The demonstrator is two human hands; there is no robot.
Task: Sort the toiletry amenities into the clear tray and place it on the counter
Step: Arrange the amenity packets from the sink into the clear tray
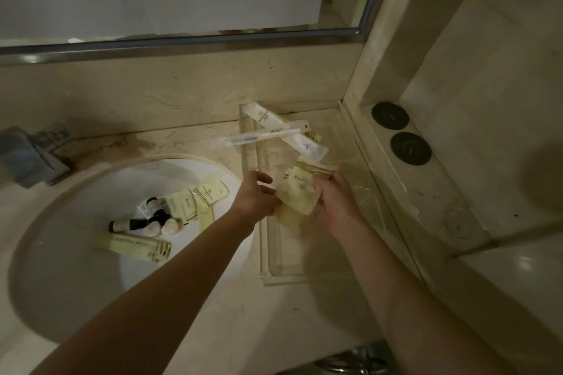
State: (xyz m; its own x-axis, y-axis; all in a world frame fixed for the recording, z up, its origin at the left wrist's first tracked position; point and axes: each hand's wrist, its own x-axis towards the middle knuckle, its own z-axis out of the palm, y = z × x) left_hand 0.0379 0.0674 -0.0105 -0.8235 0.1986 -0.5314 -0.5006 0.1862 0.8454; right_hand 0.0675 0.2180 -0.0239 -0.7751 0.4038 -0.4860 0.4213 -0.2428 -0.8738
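Fingers (264, 179) of the left hand (253, 198) curl round the near left edge of a pale yellow paper sachet (300, 193), and the fingers of the right hand (336, 199) pinch its right side, so both hands hold it just above the clear plastic rectangular tray (271, 265). The tray lies on the beige marble table (189, 143), right of the round white sink (76, 192). At the tray's far end two long white wrapped sticks (259, 137) lie crossed, one jutting over the tray's left rim. In the sink lie more pale yellow sachets (210, 192), a long pale yellow box (137, 245) and small dark-capped bottles (128, 225), heaped together near the middle.
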